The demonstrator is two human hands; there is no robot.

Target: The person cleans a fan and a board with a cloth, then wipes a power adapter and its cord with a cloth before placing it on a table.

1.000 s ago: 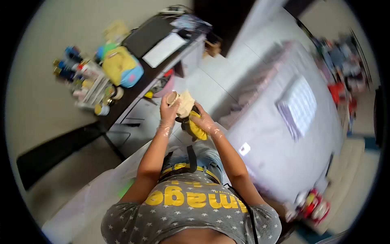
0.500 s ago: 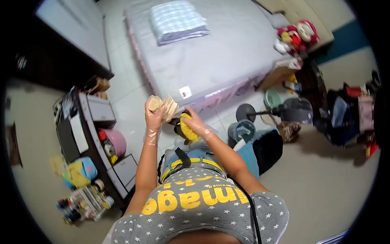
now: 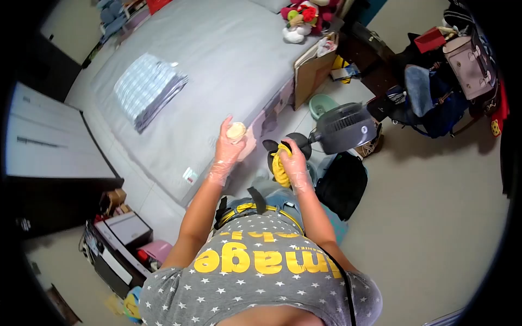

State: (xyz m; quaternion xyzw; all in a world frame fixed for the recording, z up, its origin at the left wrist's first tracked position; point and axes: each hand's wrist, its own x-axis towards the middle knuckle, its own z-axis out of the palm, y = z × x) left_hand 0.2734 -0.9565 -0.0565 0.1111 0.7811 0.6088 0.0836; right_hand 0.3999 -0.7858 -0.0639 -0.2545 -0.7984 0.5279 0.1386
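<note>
My left hand [image 3: 228, 148], in a clear plastic glove, is closed round a small round cream-coloured object [image 3: 236, 132], with a pale cloth or paper-like piece [image 3: 247, 146] hanging beside it. My right hand [image 3: 294, 163], gloved the same way, grips a yellow cloth [image 3: 281, 167]. Dark rounded pieces [image 3: 270, 146] show next to the yellow cloth, and their full shape is hidden by the hand. The two hands are apart, in front of my waist.
Ahead is a bed [image 3: 201, 81] with a folded checked blanket [image 3: 147, 89]. A black fan [image 3: 346, 129] stands right of my hands, near a green basin [image 3: 323, 105] and a black bag [image 3: 342, 182]. Bags [image 3: 467, 65] hang at the right; a desk [image 3: 117, 244] is at lower left.
The view has swung from the desk towards the bed, fan and hanging bags. My hands have moved further apart, each still holding its things; the pale piece now hangs lower behind my left hand.
</note>
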